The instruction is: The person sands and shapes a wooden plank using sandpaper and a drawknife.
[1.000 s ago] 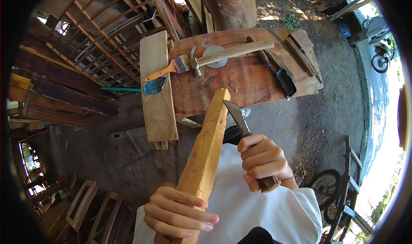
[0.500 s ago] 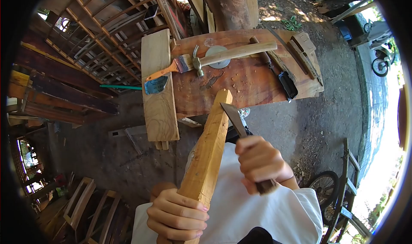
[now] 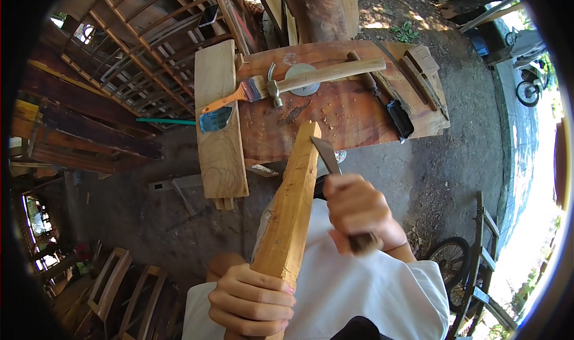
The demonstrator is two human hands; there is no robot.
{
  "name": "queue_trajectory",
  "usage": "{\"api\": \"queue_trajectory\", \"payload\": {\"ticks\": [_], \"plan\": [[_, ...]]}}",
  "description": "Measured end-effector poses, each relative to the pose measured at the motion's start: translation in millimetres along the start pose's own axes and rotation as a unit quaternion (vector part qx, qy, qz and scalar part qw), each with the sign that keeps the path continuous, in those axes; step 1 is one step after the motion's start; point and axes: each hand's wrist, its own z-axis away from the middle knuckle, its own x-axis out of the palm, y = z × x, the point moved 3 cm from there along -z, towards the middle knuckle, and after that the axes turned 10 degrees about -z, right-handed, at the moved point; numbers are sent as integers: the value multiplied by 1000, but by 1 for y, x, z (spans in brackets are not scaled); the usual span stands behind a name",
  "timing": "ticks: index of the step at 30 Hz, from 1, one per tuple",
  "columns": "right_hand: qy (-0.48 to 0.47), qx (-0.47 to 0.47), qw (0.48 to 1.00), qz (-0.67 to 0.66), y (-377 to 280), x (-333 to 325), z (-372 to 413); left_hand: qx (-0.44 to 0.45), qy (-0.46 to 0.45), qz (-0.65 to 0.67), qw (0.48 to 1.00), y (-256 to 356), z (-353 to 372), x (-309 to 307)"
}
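Note:
My left hand [image 3: 254, 301] is wrapped around the lower end of a squared piece of wood [image 3: 288, 214], which slants up and away from me. The wood's far end reaches over the near edge of the workbench [image 3: 353, 124]. In my right hand [image 3: 359, 211] is a knife [image 3: 326, 156] with a broad, dark blade and a wooden handle. The blade's tip touches or lies very close to the right edge of the wood near its far end. Motion slightly blurs my right hand.
A claw hammer [image 3: 329, 77], a paintbrush [image 3: 242, 93], a metal disc [image 3: 293, 87], a saw [image 3: 402, 68] and wood chips lie on the bench. A pale board [image 3: 222, 160] rests across its left end. Wooden frames [image 3: 140, 304] stand lower left; a wheel [image 3: 451, 262] is at right.
My right hand and the knife have moved up, towards the far end of the wood. My left hand has shifted slightly right and keeps its hold.

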Motion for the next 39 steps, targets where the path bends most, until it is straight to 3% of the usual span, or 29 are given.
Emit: {"api": "queue_trajectory", "payload": {"ticks": [4,8,12,15,19,26,30,34,39], "plan": [[-39,-16,998,-55,4,2,-1,1,30,-2,1000,1,0,2],[12,-1,1000,-15,20,-3,-2,-7,16,-1,1000,0,-7,2],[-50,12,998,-32,5,2,-4,-2,29,-2,1000,0,-4,3],[0,-7,1000,3,34,-1,5,6,28,1,1000,-1,-6,1],[-19,14,999,-30,0,2,-1,-4,37,-2,999,0,-6,0],[9,5,1000,27,28,-4,3,-14,41,-4,999,1,-5,3],[-57,18,998,-30,3,0,-3,5,47,-5,999,-1,-7,4],[3,26,999,25,34,-6,2,-12,51,-10,999,1,-7,8],[-55,20,997,-44,6,-1,0,-16,69,-12,997,0,-8,10]]}}
